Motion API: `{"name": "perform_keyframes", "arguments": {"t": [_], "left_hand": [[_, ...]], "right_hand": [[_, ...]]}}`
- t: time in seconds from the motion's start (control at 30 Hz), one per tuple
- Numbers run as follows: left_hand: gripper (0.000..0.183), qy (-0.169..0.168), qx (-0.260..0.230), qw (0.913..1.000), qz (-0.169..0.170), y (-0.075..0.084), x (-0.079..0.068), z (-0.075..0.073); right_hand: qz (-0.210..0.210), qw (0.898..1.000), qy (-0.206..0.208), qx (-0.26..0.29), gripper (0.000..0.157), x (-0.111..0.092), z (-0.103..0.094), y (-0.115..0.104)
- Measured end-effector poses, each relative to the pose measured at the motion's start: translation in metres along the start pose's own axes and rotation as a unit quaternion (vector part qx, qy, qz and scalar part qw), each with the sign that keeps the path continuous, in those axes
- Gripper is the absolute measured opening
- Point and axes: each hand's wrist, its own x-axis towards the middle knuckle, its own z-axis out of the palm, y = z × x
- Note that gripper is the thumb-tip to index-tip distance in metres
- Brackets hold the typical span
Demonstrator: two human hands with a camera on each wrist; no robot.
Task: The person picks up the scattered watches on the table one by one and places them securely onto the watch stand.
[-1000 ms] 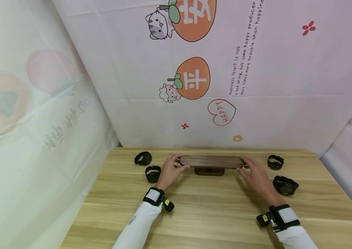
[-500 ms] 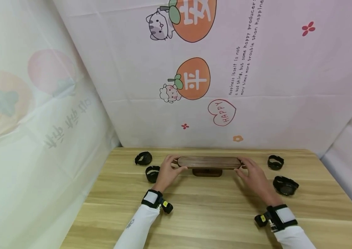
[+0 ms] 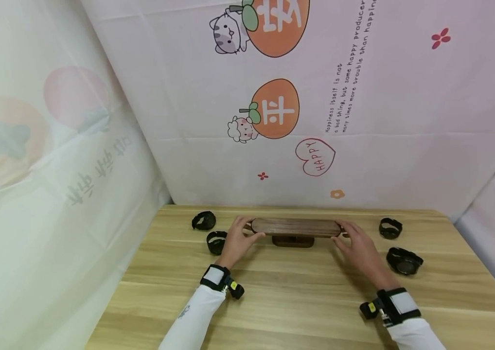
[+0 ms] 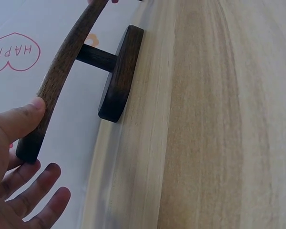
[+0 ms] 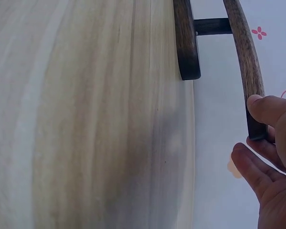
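Observation:
A dark brown wooden display stand (image 3: 295, 227) stands near the back of the table, with a long bar on top, a short post and a small flat base (image 3: 293, 241). My left hand (image 3: 237, 244) grips the left end of the bar, its thumb on the near face. At the right end, my right hand (image 3: 360, 251) holds the bar the same way. In the left wrist view the slightly curved bar (image 4: 62, 62) joins its base (image 4: 124, 71) through the post. From the right wrist view, the thumb lies against the bar (image 5: 248, 67) near its tip.
Two black wristwatches lie left of the stand, one watch (image 3: 203, 220) farther back and another watch (image 3: 216, 242) beside my left hand. On the right lie a watch (image 3: 390, 228) and a nearer watch (image 3: 405, 261). A printed white cloth (image 3: 212, 170) hangs behind the wooden table (image 3: 282, 301).
The stand has shifted slightly left along the table, with both hands keeping hold of its bar ends. The head view has turned a little. The watches have stayed in place.

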Motion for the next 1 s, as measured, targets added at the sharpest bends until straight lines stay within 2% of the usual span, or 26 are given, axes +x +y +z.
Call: {"name": "perform_keyframes", "arguments": {"t": [0.3,0.57,0.67,1.0], "left_hand": [[0.067,-0.016,0.009,0.9998,0.004,0.005,-0.002,-0.004],[0.052,0.048,0.014,0.9978,0.043,0.017,-0.009,-0.014],[0.048,0.062,0.004,0.9965,0.055,0.02,-0.011,-0.017],[0.03,0.032,-0.036,0.9953,0.084,0.027,-0.031,-0.016]], "right_hand": [[-0.007,1.0,-0.001,0.0,0.055,0.0,-0.003,-0.002],[0.024,0.999,-0.025,-0.004,0.055,-0.01,-0.015,0.0],[0.016,0.999,-0.023,-0.015,0.054,-0.015,-0.022,-0.001],[-0.03,0.998,0.001,-0.048,0.051,-0.032,-0.042,0.001]]}}
